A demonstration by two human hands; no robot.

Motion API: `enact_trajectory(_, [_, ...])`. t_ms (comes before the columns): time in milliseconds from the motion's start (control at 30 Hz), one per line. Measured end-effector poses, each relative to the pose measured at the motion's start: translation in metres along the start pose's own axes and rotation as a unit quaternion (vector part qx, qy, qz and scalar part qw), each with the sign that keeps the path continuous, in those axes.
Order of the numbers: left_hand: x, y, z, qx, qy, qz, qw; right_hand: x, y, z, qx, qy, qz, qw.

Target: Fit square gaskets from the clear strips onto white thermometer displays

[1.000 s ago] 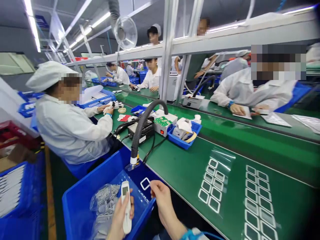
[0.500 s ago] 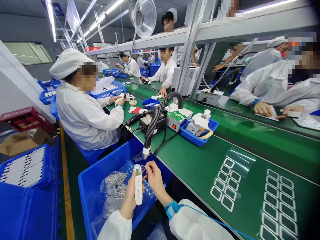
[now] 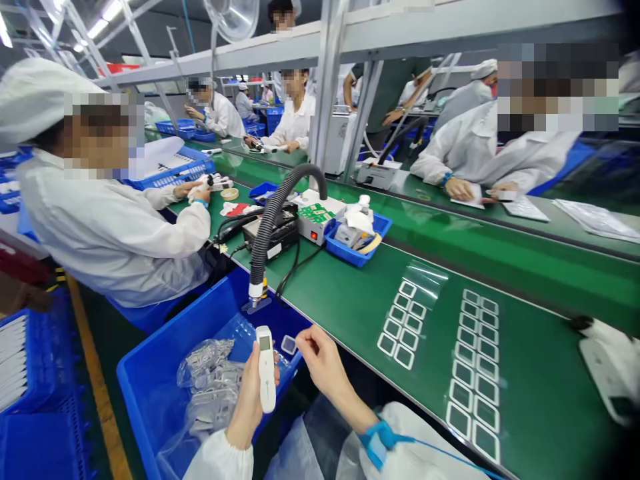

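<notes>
A green workbench runs along the right of the hands, with a black flexible hose ahead of them and a blue tray of packets beyond it. Beneath the hands sits a blue plastic bin holding clear bags of small metal parts, too bunched to count. Two clusters of pale square frames lie in double rows on the bench, right of the right hand. The left hand wraps around one white handheld device, its small screen unreadable. The right hand's fingertips pinch together just beside one clear square frame; whether they grip it cannot be told.
</notes>
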State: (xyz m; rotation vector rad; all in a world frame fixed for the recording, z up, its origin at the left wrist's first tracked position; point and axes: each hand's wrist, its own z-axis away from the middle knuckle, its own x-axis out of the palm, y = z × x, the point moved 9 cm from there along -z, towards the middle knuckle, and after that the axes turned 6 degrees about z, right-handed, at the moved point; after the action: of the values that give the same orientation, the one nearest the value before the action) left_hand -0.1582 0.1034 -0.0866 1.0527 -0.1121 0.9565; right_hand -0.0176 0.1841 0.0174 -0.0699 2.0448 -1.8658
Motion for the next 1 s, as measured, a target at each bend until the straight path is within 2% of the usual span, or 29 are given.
enact_trajectory(133, [0.031, -0.034, 0.037, -0.037, -0.046, -0.02, 0.998, -0.071, 0.01, 0.054, 0.067, 0.008, 0.045, 0.997])
enact_trajectory(233, [0.057, -0.057, 0.065, -0.074, -0.089, -0.051, 0.992, -0.124, 0.029, 0.094, 0.139, 0.04, 0.034, 0.989])
enact_trajectory(333, [0.085, -0.075, 0.087, -0.112, -0.145, -0.088, 0.979, -0.163, 0.052, 0.13, 0.22, 0.082, -0.009, 0.972])
enact_trajectory(400, [0.101, -0.081, 0.097, -0.12, -0.169, -0.107, 0.973, -0.18, 0.061, 0.15, 0.263, 0.112, -0.047, 0.957])
enact_trajectory(500, [0.12, -0.088, 0.108, -0.135, -0.182, -0.14, 0.964, -0.191, 0.066, 0.168, 0.307, 0.138, -0.115, 0.935])
enact_trajectory(667, [0.138, -0.102, 0.125, -0.184, -0.194, -0.169, 0.949, -0.194, 0.065, 0.175, 0.336, 0.131, -0.182, 0.915])
enact_trajectory(800, [0.142, -0.108, 0.133, -0.199, -0.208, -0.179, 0.941, -0.195, 0.06, 0.172, 0.327, 0.129, -0.205, 0.913])
enact_trajectory(1000, [0.142, -0.108, 0.136, -0.199, -0.199, -0.179, 0.943, -0.191, 0.06, 0.165, 0.321, 0.118, -0.217, 0.915])
